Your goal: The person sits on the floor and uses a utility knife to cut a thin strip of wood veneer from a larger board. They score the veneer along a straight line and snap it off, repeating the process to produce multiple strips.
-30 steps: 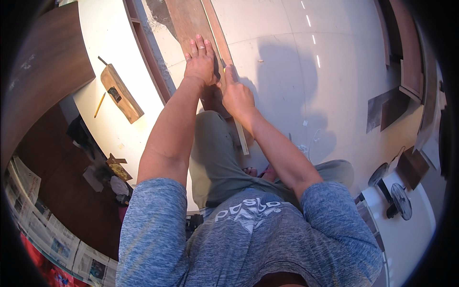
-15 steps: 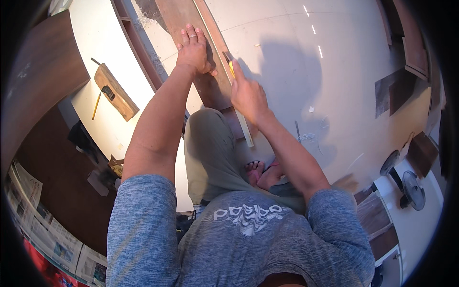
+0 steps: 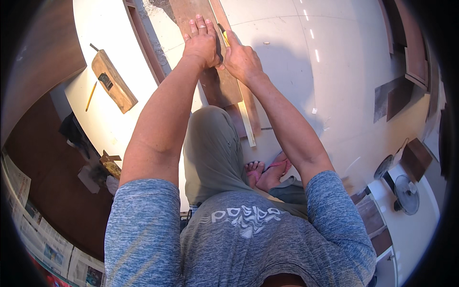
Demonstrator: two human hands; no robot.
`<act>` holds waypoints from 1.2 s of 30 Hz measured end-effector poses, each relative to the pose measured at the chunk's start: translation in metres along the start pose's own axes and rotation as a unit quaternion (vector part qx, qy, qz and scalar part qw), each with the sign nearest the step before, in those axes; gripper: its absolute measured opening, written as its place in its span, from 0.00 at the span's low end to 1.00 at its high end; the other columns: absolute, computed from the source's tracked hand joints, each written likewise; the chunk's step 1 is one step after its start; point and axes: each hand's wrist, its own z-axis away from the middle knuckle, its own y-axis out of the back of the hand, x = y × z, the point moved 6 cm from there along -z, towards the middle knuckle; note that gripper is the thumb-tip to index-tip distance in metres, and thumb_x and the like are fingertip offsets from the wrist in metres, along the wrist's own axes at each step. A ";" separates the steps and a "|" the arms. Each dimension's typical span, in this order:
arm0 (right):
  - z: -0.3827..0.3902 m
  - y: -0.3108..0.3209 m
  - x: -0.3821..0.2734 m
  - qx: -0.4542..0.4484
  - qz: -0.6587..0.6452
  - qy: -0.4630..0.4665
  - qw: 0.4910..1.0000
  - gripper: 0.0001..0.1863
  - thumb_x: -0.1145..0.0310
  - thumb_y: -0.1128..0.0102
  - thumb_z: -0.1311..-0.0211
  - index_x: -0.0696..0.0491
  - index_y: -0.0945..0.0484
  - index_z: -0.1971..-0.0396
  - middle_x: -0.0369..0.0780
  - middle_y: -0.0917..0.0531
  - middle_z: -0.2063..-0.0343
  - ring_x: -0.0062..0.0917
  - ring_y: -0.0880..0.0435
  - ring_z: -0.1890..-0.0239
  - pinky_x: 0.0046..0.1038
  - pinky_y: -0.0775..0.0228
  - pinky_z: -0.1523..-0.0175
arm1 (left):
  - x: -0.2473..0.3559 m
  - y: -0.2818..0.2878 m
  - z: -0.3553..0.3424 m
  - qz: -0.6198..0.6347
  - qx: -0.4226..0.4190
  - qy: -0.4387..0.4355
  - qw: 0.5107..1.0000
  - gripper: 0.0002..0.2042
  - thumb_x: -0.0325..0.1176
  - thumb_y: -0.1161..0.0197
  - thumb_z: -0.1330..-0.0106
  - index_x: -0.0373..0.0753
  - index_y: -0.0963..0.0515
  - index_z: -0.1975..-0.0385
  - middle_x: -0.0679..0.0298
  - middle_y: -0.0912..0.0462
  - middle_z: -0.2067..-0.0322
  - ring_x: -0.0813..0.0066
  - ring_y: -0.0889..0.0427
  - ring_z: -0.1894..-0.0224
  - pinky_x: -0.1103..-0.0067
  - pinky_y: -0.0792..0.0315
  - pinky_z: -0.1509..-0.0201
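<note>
My left hand (image 3: 201, 47) lies with fingers spread, pressing flat on a dark brown wooden board (image 3: 221, 92). A pale, narrow strip (image 3: 247, 123) runs along the board's right edge and sticks out past its near end. In my right hand (image 3: 244, 63) is a slim yellow-and-black cutter knife (image 3: 225, 37), its dark front end pointing away from me at that edge. The fingers are wrapped round it, and its tip is too small to make out. My two hands are close together, the right thumb side next to the left wrist.
A wooden hand plane (image 3: 114, 82) and a yellow pencil (image 3: 91, 96) lie on the white panel at left. My bent knee (image 3: 213, 129) is beside the board's near end. Brown boards (image 3: 400, 98) and a round grey disc-shaped thing (image 3: 407, 192) are at right.
My right hand has slid away from me along the board's edge with the knife, coming nearer my left hand. The left hand still presses on the board. The view has shifted slightly.
</note>
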 end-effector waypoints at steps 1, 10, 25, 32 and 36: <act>-0.001 0.000 -0.001 -0.005 -0.002 -0.002 1.000 0.31 0.64 0.51 0.32 0.49 0.41 0.29 0.59 0.16 0.58 0.55 0.16 0.51 0.50 0.25 0.44 | 0.000 0.000 0.001 -0.001 -0.001 0.000 1.000 0.66 0.43 0.16 0.62 0.29 0.57 0.25 0.37 0.60 0.24 0.36 0.54 0.23 0.50 0.39 0.27; 0.011 -0.006 -0.006 -0.018 0.017 0.014 1.000 0.34 0.66 0.46 0.35 0.51 0.43 0.29 0.59 0.15 0.59 0.56 0.16 0.54 0.50 0.24 0.48 | -0.001 0.003 0.004 -0.013 0.010 0.003 1.000 0.67 0.45 0.15 0.64 0.29 0.56 0.25 0.37 0.58 0.24 0.37 0.53 0.23 0.52 0.39 0.26; 0.109 -0.017 0.040 -0.048 0.027 -0.005 0.999 0.33 0.67 0.51 0.32 0.50 0.42 0.28 0.59 0.16 0.73 0.57 0.16 0.67 0.55 0.24 0.57 | 0.000 0.005 0.000 -0.012 -0.003 0.002 1.000 0.72 0.52 0.13 0.70 0.28 0.56 0.25 0.35 0.59 0.25 0.36 0.54 0.23 0.48 0.39 0.28; 0.016 0.000 0.011 0.053 -0.006 0.023 0.998 0.31 0.64 0.51 0.31 0.48 0.41 0.29 0.59 0.15 0.68 0.57 0.15 0.61 0.53 0.24 0.51 | 0.004 0.003 -0.001 -0.001 0.005 -0.012 1.000 0.69 0.49 0.14 0.66 0.28 0.56 0.25 0.35 0.60 0.25 0.35 0.54 0.23 0.49 0.38 0.28; 0.006 -0.006 0.003 0.013 0.010 0.000 1.000 0.30 0.64 0.51 0.31 0.48 0.42 0.29 0.59 0.15 0.62 0.55 0.15 0.54 0.50 0.23 0.47 | 0.000 0.001 0.001 0.002 0.009 -0.008 1.000 0.66 0.45 0.16 0.62 0.29 0.56 0.25 0.35 0.59 0.25 0.36 0.53 0.23 0.50 0.38 0.27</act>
